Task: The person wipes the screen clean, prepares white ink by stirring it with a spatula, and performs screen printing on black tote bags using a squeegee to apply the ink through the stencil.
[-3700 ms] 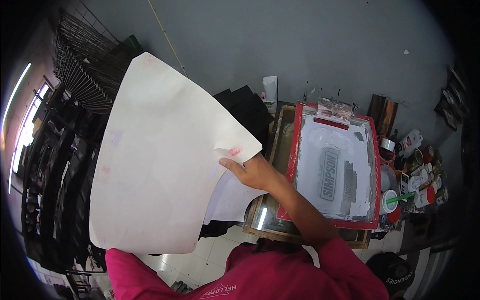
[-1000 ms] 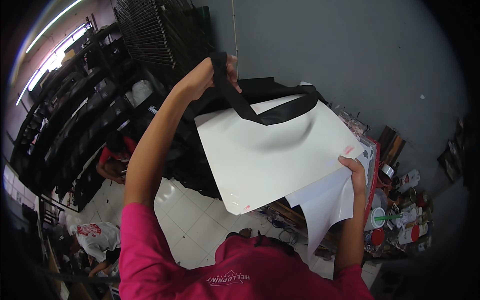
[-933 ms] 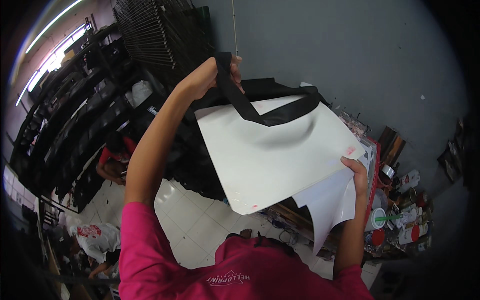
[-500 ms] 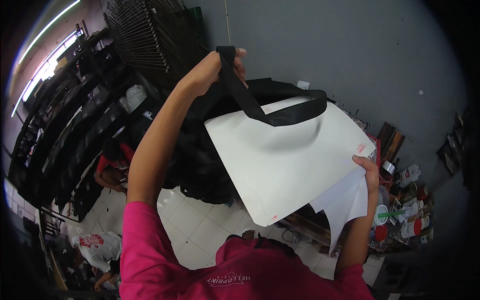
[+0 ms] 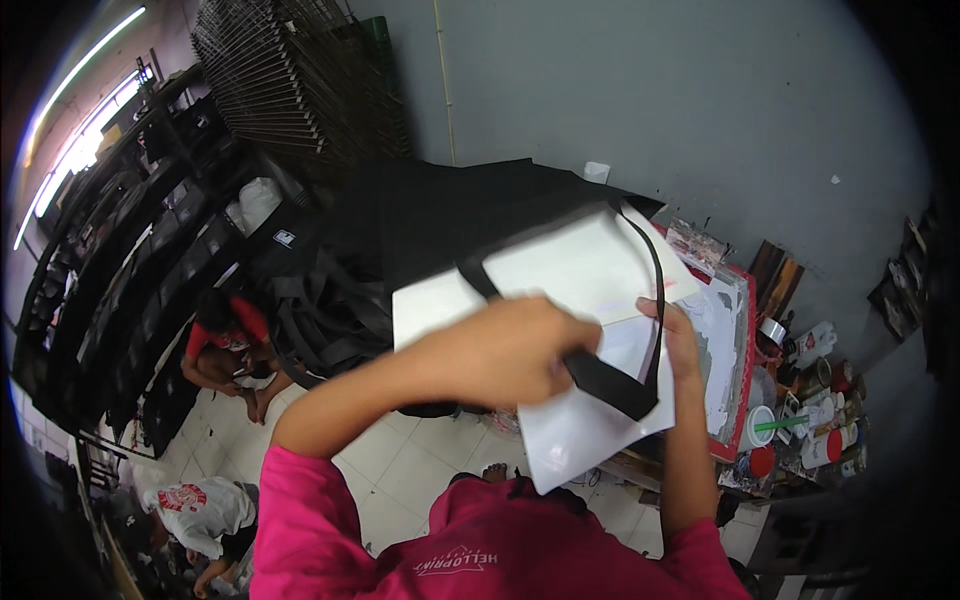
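Observation:
My left hand (image 5: 530, 350) is curled round a black fabric strap (image 5: 622, 388) and reaches across a stiff white board (image 5: 560, 255). The strap loops from the board's far edge down to that hand. My right hand (image 5: 678, 335) pinches the board's right side, its thumb on top. A loose white sheet (image 5: 575, 445) hangs at the near side, partly covered by my left hand and the strap. Behind the board lies black fabric (image 5: 470, 205), which looks like a bag. Whether the board is inside it I cannot tell.
A red-framed screen (image 5: 742, 330) lies right of the board. Several tubs and bottles, one a white tub (image 5: 760, 425), crowd the right. Black straps and fabric (image 5: 335, 310) pile up at the left. A person in red (image 5: 225, 340) crouches left; another in white (image 5: 200, 510) is lower left.
My left hand has pulled the strap down from high above the board to its near side. The board has shifted slightly left and the loose sheet now shows more.

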Motion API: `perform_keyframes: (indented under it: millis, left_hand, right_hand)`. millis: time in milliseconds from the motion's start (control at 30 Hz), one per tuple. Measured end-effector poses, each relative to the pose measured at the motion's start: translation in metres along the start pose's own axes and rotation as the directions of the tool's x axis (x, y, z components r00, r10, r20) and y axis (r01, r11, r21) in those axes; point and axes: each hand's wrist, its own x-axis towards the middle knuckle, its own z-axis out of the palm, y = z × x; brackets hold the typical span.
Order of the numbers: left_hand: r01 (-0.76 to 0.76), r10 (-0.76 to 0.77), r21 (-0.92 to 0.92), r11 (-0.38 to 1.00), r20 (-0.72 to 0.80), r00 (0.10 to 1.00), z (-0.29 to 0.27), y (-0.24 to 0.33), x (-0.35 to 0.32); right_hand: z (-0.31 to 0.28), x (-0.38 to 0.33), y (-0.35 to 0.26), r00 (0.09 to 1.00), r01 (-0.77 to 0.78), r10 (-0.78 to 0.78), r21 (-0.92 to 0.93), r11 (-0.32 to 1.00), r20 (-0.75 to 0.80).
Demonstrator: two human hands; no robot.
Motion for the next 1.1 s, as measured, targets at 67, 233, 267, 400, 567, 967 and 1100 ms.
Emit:
perform_keyframes:
  millis: [67, 233, 267, 400, 567, 967, 1100]
  left_hand:
    - [0.011, -0.011, -0.004, 1.0, 0.175, 0.985, 0.018, 0.019, 0.001]
    - [-0.255, 0.267, -0.297, 0.92, -0.001, 0.964, 0.063, 0.039, -0.028]
    - [-0.255, 0.263, -0.326, 0.91, -0.02, 0.965, 0.069, 0.043, -0.03]
    - [-0.066, 0.203, -0.704, 0.707, 0.112, 0.973, 0.076, 0.059, -0.042]
    - [-0.245, 0.219, -0.616, 0.749, -0.118, 0.969, 0.05, 0.051, -0.061]
    - [-0.171, -0.61, -0.856, 0.489, -0.475, 0.634, -0.124, -0.216, -0.075]
    - [-0.382, -0.588, -0.85, 0.362, -0.527, 0.614, -0.133, -0.185, -0.037]
  right_hand:
    - [-0.012, 0.029, 0.034, 0.991, -0.124, 0.107, 0.23, 0.965, 0.086]
    - [0.041, 0.058, 0.04, 0.99, 0.048, -0.062, 0.111, 0.993, 0.126]
    - [0.042, 0.068, 0.041, 0.989, 0.012, -0.025, 0.09, 0.996, 0.143]
    - [0.065, 0.103, 0.048, 0.916, 0.396, -0.4, -0.195, 0.897, 0.022]
    - [0.056, 0.087, 0.031, 0.906, 0.414, -0.421, -0.273, 0.868, 0.035]
    - [0.014, 0.021, 0.005, 0.872, 0.427, -0.487, -0.556, 0.713, 0.045]
    - [-0.007, 0.01, -0.018, 0.864, 0.44, -0.496, -0.605, 0.664, 0.084]
